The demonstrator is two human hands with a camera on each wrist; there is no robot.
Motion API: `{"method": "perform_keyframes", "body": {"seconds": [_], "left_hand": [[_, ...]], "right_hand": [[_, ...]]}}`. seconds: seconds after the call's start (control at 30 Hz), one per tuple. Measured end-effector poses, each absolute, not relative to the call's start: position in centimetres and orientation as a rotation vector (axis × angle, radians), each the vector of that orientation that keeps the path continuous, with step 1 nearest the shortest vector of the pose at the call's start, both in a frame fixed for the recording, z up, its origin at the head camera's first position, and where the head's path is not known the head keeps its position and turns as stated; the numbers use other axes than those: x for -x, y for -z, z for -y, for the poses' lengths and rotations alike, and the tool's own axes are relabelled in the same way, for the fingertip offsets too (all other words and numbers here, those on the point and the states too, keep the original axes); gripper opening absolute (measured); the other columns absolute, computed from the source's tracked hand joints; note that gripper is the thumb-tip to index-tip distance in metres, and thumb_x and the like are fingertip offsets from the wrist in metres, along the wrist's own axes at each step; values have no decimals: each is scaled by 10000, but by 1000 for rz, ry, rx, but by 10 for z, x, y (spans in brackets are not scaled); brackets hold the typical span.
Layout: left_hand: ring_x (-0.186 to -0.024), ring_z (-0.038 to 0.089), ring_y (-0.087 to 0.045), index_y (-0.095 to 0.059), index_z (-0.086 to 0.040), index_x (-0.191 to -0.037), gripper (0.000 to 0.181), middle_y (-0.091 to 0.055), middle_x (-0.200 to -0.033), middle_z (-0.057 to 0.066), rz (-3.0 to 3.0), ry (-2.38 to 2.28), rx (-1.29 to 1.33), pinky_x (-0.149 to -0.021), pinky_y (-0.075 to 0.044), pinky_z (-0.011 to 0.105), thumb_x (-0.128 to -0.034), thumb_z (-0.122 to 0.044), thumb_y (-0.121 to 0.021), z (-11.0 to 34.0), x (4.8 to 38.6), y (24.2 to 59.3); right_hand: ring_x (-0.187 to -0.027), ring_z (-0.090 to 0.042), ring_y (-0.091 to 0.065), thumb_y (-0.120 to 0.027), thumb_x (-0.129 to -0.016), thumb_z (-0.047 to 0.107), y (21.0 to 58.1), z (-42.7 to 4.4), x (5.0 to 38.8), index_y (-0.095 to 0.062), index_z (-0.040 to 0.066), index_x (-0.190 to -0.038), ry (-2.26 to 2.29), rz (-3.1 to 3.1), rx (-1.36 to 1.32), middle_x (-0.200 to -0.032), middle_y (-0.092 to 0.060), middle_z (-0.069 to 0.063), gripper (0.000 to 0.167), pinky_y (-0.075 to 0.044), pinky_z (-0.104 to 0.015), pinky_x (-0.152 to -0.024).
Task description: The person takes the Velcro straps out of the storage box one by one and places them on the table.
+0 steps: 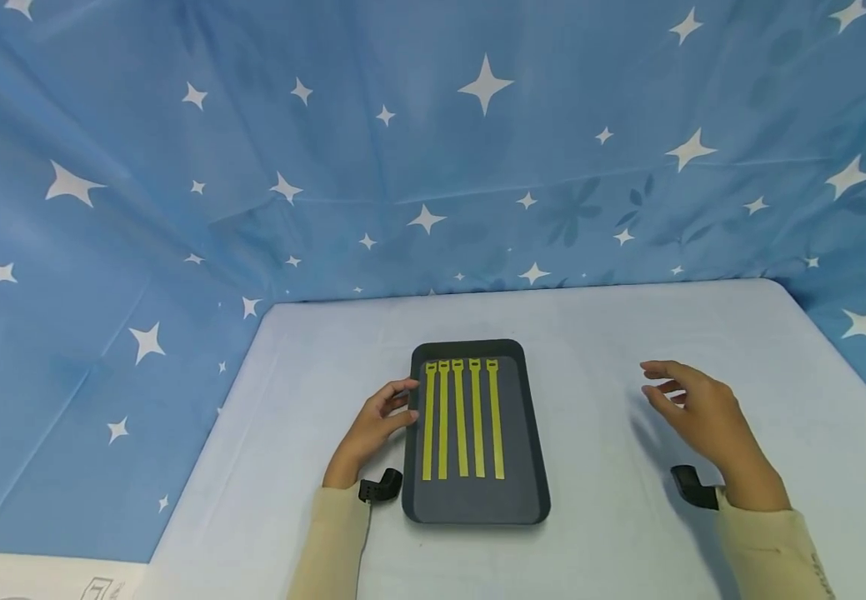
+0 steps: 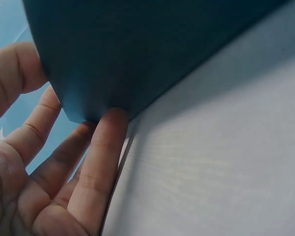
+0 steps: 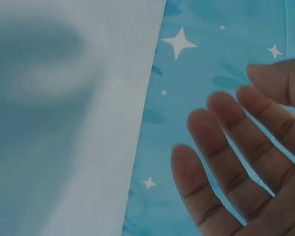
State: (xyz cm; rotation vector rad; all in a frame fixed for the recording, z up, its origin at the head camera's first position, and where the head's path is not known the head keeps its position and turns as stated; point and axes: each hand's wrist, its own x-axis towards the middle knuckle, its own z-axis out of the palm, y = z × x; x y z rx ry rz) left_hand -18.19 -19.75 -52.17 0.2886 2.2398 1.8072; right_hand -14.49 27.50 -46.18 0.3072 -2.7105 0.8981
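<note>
A dark grey tray lies on the white table, with several yellow straps side by side in it, their slotted heads at the far end. My left hand is at the tray's left edge, its fingertips touching the rim. In the left wrist view, fingers of the left hand rest relaxed against the dark tray wall. To the right of the tray, my right hand hovers above the table, holding nothing. The right wrist view shows the right hand with its fingers loosely bent and apart.
The white table reaches back to a blue curtain with white stars, which also hangs along the left and right. At the bottom left corner is a pale printed surface.
</note>
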Motion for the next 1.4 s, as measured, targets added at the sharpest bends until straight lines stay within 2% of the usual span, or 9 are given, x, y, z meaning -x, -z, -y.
{"method": "perform_keyframes", "body": {"seconds": [0.1,0.2,0.4,0.67,0.93,1.03,1.23,1.4], "left_hand": [[-1467,442,-475,-520,45,-1529,534,-405,-1672,226,-2225,-1817,-300,-1172,-435,494,-1027,-34,-682,198,183,520],[-1474,449,-469,-519,44,-1531,538,-395,-1680,226,-2227,-1810,-311,-1186,-428,536,-1025,-27,-685,198,183,518],[-1472,455,-476,-536,38,-1520,521,-424,-1661,227,-2249,-1803,-331,-1176,-445,560,-1028,-39,-691,199,187,521],[-1469,448,-484,-536,35,-1526,529,-429,-1661,223,-2248,-1804,-318,-1176,-449,544,-1026,-24,-696,200,189,519],[-1485,454,-466,-536,33,-1531,538,-425,-1668,220,-2255,-1789,-293,-1189,-433,566,-1024,-32,-704,201,186,514],[-1479,446,-473,-536,30,-1533,542,-430,-1666,214,-2252,-1793,-293,-1191,-431,559,-1022,-31,-704,201,185,516],[-1474,442,-480,-530,29,-1540,550,-442,-1657,218,-2239,-1802,-289,-1186,-434,563,-1021,-31,-704,201,184,520],[-1475,430,-481,-532,25,-1538,546,-448,-1655,205,-2227,-1812,-290,-1184,-439,549,-1023,-40,-701,200,184,522]], "right_hand": [[-972,-419,-737,-785,-965,3,459,-272,148,-697,-41,-1322,-909,2717,-366,-1206,-753,-248,370,-628,-356,-799],[-961,-376,-741,-801,-952,0,456,-269,152,-715,-29,-1307,-908,2715,-437,-1191,-769,-205,366,-570,-207,-790],[-942,-317,-749,-815,-936,-10,451,-263,161,-744,-16,-1261,-917,2694,-553,-1155,-789,-154,332,-616,-327,-803],[-956,-289,-745,-817,-943,4,443,-254,169,-761,5,-1220,-1000,2741,-603,-1143,-789,-136,283,-623,-349,-837],[-1007,-304,-733,-801,-966,30,435,-243,178,-751,-9,-1229,-1104,2827,-669,-1178,-769,-164,271,-615,-438,-912],[-1014,-281,-731,-798,-971,40,435,-240,182,-748,-15,-1233,-1136,2838,-711,-1187,-765,-171,272,-613,-420,-919],[-1004,-139,-721,-801,-968,32,432,-233,192,-758,-6,-1220,-1213,2830,-806,-1189,-763,-152,258,-605,-336,-913],[-1029,-189,-724,-815,-963,45,430,-226,203,-751,-23,-1239,-1314,2866,-845,-1226,-751,-179,291,-604,-311,-892]]}}
